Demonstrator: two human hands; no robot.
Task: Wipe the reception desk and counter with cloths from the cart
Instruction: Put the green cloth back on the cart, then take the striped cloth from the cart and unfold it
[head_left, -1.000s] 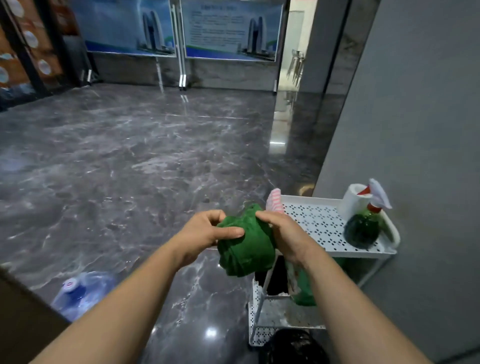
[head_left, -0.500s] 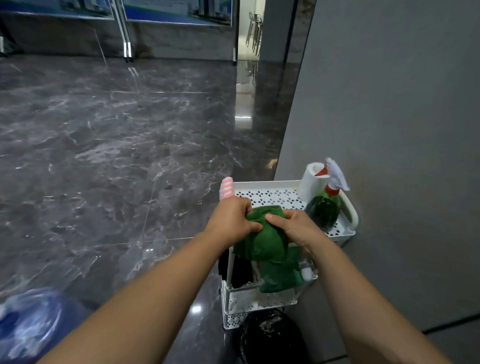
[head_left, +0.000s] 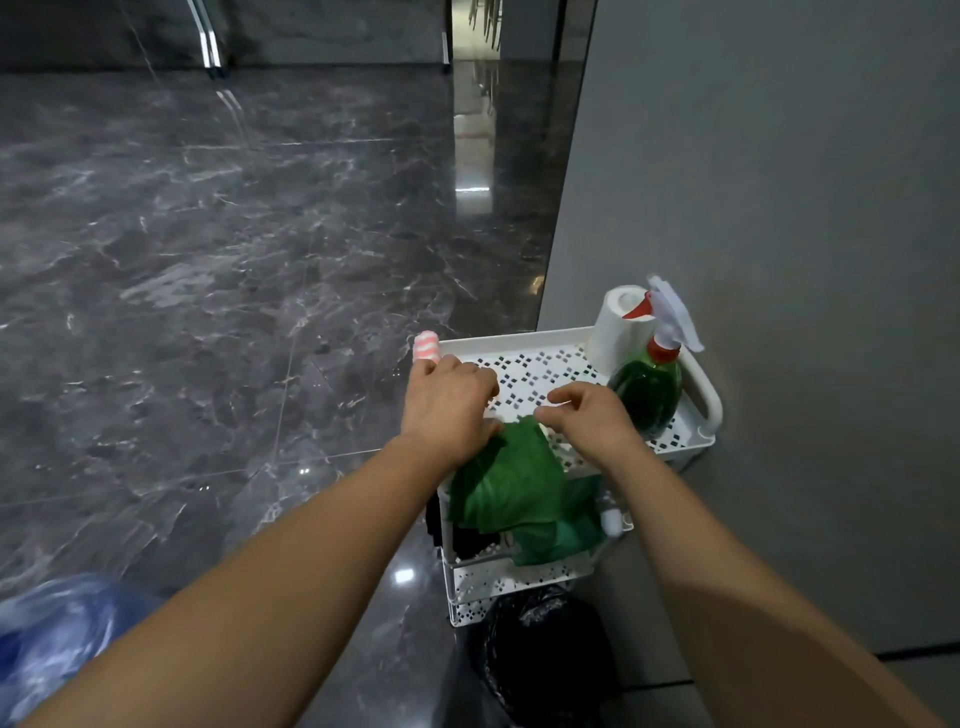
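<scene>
A white perforated cart (head_left: 545, 340) stands against the grey wall. A green cloth (head_left: 509, 483) lies draped over the front rim of its top tray and hangs down. My left hand (head_left: 447, 410) rests palm down on the cloth's upper left corner, fingers curled onto it. My right hand (head_left: 592, 421) hovers just above the cloth's top corner, thumb and forefinger apart, holding nothing. Another green cloth (head_left: 563, 538) lies on the shelf below. A pink-striped cloth (head_left: 427, 345) hangs at the tray's far left corner.
A green spray bottle (head_left: 647, 395) and a paper roll (head_left: 618, 327) stand at the tray's right end. A black bag (head_left: 545, 649) sits at the cart's foot. A blue water bottle (head_left: 52, 634) lies low left on the dark marble floor (head_left: 234, 260).
The view tilted down and closed in on the cart. Both hands brought the bunched green cloth down onto the tray's front rim, where it now hangs spread; the right hand's fingers have come off it.
</scene>
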